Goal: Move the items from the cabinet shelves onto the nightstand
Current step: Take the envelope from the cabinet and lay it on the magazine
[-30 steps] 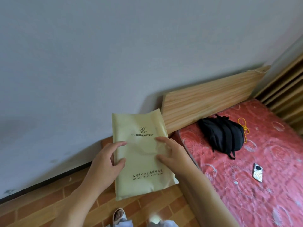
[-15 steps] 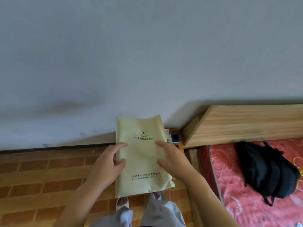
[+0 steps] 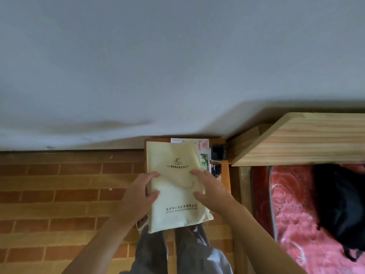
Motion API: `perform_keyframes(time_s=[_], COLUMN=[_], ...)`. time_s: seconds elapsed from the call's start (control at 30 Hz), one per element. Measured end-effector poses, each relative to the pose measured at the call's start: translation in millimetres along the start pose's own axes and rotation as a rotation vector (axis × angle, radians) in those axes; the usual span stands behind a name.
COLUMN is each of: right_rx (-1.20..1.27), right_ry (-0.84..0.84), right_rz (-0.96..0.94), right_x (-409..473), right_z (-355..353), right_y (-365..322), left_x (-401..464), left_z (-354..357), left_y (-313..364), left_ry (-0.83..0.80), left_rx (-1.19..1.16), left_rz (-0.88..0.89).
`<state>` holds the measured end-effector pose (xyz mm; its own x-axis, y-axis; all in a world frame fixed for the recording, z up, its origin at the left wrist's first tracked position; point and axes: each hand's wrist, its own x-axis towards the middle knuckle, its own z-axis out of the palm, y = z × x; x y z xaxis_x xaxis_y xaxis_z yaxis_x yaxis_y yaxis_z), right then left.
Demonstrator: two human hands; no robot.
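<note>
Hands hold a cream pouch [image 3: 177,186] over the nightstand [image 3: 226,175]: left hand [image 3: 138,194] and right hand [image 3: 209,191] each pinch a side edge, thumb on top. Under it on that surface lie a paper [image 3: 201,147], what may be pens [image 3: 216,171] and a dark box [image 3: 218,152], beside the headboard [image 3: 300,139].

Fabric pouch [image 3: 177,186]: over the nightstand [image 3: 225,175], left hand [image 3: 138,196] on its left edge, right hand [image 3: 209,191] on its right. Printed paper [image 3: 201,147], small box [image 3: 218,152], pens [image 3: 216,171]: on nightstand, behind and right of pouch. Headboard [image 3: 300,141], bed [image 3: 292,214]: right of nightstand. Backpack [image 3: 343,202]: on bed.
</note>
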<state>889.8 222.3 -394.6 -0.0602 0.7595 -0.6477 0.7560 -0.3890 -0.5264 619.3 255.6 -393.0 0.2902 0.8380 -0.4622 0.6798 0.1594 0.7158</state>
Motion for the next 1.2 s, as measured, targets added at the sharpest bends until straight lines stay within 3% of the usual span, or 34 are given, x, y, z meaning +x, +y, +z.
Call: perform_keyframes(time_s=[0.63, 1.2], right_rx=[0.054, 0.084], right_ry=[-0.004, 0.148], right_rz=[0.081, 0.14], right_x=[138, 156], right_z=[80, 88], right_y=[151, 171], left_x=[146, 173], left_z=[137, 167], left_y=[-114, -140], left_ry=[-0.09, 0.031], left_rx=[0.17, 0.15], left_rz=[-0.002, -0.02])
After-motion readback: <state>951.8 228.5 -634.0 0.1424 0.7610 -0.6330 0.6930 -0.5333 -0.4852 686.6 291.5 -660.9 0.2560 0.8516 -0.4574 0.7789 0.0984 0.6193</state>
